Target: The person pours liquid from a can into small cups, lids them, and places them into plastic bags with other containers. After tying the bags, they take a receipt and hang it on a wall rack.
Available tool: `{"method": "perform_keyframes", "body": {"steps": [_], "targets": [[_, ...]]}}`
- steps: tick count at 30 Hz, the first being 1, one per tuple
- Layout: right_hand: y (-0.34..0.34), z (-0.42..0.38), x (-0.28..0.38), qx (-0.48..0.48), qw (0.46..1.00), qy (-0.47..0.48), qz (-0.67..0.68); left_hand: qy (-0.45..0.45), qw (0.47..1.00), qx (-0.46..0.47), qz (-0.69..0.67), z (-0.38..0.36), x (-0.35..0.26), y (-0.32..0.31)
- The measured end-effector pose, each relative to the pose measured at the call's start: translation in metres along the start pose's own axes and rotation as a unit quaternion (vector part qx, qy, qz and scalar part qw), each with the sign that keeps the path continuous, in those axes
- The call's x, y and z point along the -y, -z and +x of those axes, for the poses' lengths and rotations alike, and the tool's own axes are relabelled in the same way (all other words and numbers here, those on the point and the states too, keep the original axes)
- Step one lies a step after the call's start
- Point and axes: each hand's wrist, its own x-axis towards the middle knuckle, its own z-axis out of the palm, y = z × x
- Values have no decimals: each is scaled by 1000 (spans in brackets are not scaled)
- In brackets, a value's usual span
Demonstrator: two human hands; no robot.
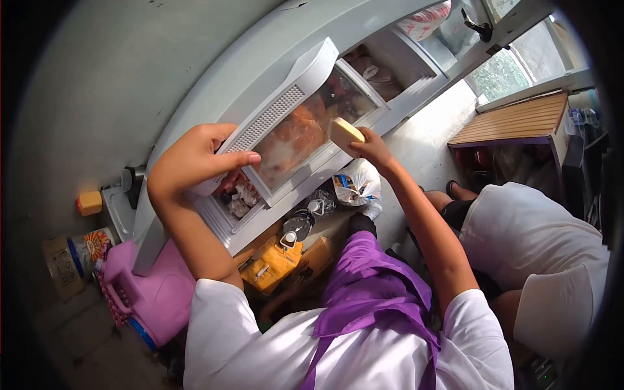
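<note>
In my right hand (372,148) is a pale yellow sponge (346,132), pinched between thumb and fingers near the edge of a glass lid (305,127). This framed lid belongs to a white chest freezer (214,107), and bagged orange and pink items show through the glass. My left hand (205,153) is wrapped around a long white perforated plastic piece (270,117) along the lid's far side, its thumb over the near face. Beside that hand, an uncovered gap shows crumpled wrapped items (242,198).
Below the freezer are a yellow jug (272,263), clear plastic bottles (299,224) and a tied plastic bag (357,184). A pink container (153,286) stands at left. Another person in white (530,227) bends close on my right, near a wooden-topped cabinet (510,120).
</note>
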Motion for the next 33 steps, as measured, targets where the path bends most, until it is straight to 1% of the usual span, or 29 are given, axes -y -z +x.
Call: {"method": "perform_keyframes", "body": {"steps": [3, 4, 5, 6, 7, 8, 9, 12, 13, 14, 15, 16, 18, 19, 20, 21, 22, 23, 24, 25, 26, 27, 28, 29, 30, 31, 32, 33], "targets": [[-84, 13, -19, 115, 989, -47, -80, 11, 999, -24, 25, -6, -6, 15], [-115, 16, -32, 173, 984, -37, -35, 7, 999, -31, 36, -7, -5, 16], [-145, 18, -39, 216, 975, -17, -54, -19, 996, -55, 69, -9, -3, 15], [-174, 16, -38, 247, 968, -4, -40, -46, 991, -77, 103, -10, -1, 12], [-204, 26, -59, 250, 961, 59, -106, -70, 983, -100, 135, -12, 2, 10], [-232, 29, -69, 255, 947, 102, -165, -80, 981, -105, 140, -13, 3, 8], [-258, 32, -77, 263, 942, 91, -186, -89, 979, -109, 145, -14, 3, 8], [-327, 54, -110, 323, 930, 38, -170, -106, 973, -115, 168, -11, 11, 12], [-342, 57, -124, 269, 922, 100, -261, -113, 971, -115, 176, -10, 12, 13], [-354, 54, -129, 209, 900, 159, -347, -114, 969, -120, 182, -10, 14, 13], [-359, 52, -133, 143, 865, 215, -429, -116, 968, -121, 188, -10, 15, 12], [-357, 50, -138, 135, 869, 212, -425, -120, 966, -121, 193, -10, 15, 10], [-339, 23, -100, 112, 877, 205, -419, -140, 962, -141, 188, -9, 18, 6], [-319, 3, -90, 103, 874, 252, -402, -154, 958, -151, 188, -9, 18, 5], [-298, -10, -88, 125, 865, 256, -414, -164, 947, -175, 215, -8, 22, 2], [-274, -33, -84, 136, 876, 230, -402, -176, 933, -198, 243, -5, 28, -2], [-243, -56, -83, 170, 888, 223, -364, -191, 917, -222, 270, -1, 30, -5], [-211, -80, -87, 184, 896, 234, -330, -177, 917, -233, 271, -2, 28, -13], [-179, -105, -87, 199, 902, 182, -337, -164, 917, -241, 272, -5, 26, -26], [-146, -127, -103, 202, 898, 178, -349, -141, 920, -237, 278, -3, 29, -40], [-115, -155, -92, 192, 906, 127, -355, -121, 921, -231, 288, 0, 34, -55], [-83, -176, -96, 200, 911, 90, -350, -100, 919, -235, 299, 6, 41, -74], [-54, -200, -84, 196, 902, 31, -384, -85, 916, -240, 311, 14, 52, -96], [-26, -219, -89, 179, 898, -24, -402, -106, 909, -244, 321, 28, 71, -119], [0, -238, -93, 145, 908, -48, -390, -104, 905, -249, 330, 39, 87, -144], [23, -258, -96, 109, 919, -73, -372, -77, 932, -189, 298, 50, 99, -164], [40, -276, -98, 56, 917, -93, -384, -30, 938, -141, 316, 68, 124, -182], [55, -294, -101, 19, 918, -125, -376, -43, 929, -110, 351, 92, 158, -199]]}}
